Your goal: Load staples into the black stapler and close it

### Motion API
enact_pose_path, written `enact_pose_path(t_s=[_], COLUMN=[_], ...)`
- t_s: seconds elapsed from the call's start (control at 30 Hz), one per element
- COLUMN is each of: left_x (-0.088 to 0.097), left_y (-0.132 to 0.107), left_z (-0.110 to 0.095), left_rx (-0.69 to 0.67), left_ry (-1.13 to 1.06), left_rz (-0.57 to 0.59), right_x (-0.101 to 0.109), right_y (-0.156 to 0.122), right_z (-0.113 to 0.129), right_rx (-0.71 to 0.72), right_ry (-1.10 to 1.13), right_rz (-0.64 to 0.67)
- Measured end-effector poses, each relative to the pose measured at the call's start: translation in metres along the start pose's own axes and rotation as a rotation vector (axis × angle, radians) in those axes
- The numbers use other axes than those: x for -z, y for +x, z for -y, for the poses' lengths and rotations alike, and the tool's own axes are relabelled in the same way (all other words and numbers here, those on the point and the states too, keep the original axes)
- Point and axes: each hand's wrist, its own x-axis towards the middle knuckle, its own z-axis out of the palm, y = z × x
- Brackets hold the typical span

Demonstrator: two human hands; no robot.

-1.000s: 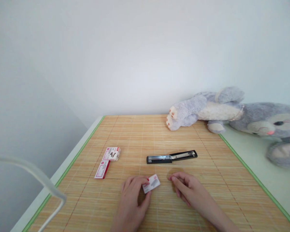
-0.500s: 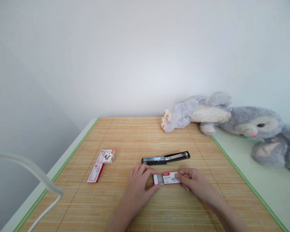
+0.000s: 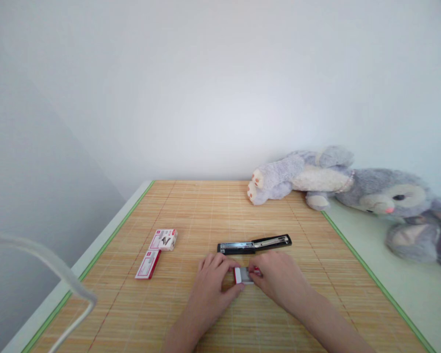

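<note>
A small red-and-white staple box (image 3: 237, 275) lies partly slid open on the mat, with grey staples (image 3: 245, 275) showing in the gap. My left hand (image 3: 215, 282) grips the box's left end between thumb and forefinger. Over the box's right part is my right hand (image 3: 275, 277), its fingertips pinched together at the staples; what is between them is hidden. Just beyond both hands lies a black stapler (image 3: 237, 248), folded open, with its metal magazine facing up.
On the left are more small red-and-white boxes (image 3: 147, 264), one with a stapler picture (image 3: 168, 240). A grey plush toy (image 3: 316, 179) lies along the back right. A white cable (image 3: 55, 264) crosses the near left. The bamboo mat (image 3: 191, 211) has green edging.
My right hand has moved left from the box's right end to the staples in its gap, covering most of the printed sleeve. My left hand keeps its hold.
</note>
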Motion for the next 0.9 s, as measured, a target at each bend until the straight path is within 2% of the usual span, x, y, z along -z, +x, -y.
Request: enact_pose_path(t_s=[0.1,0.2,0.4,0.5,0.63,0.8,0.9], left_x=[0.001,0.001,0.0,0.0,-0.001,0.001,0.002], left_y=[0.0,0.001,0.001,0.001,0.002,0.001,0.001], left_z=[-0.001,-0.001,0.0,0.001,0.001,-0.001,-0.002], left_rx=[0.005,0.006,0.017,0.016,0.008,0.007,0.006], left_ry=[-0.01,-0.019,-0.019,-0.026,-0.021,-0.031,-0.038], left_rz=[0.0,-0.002,-0.009,-0.007,-0.009,-0.009,-0.01], right_x=[0.0,0.001,-0.001,-0.006,-0.007,-0.003,-0.003], right_y=[0.007,0.006,-0.016,-0.024,-0.017,0.006,0.009], right_z=[0.007,0.004,-0.02,-0.027,-0.022,-0.004,0.002], right_rx=[0.017,0.048,-0.017,-0.051,-0.01,0.113,0.157], right_ry=[-0.107,-0.102,0.22,0.301,0.248,0.048,0.019], right_rz=[0.048,0.046,-0.045,-0.061,-0.032,0.035,0.016])
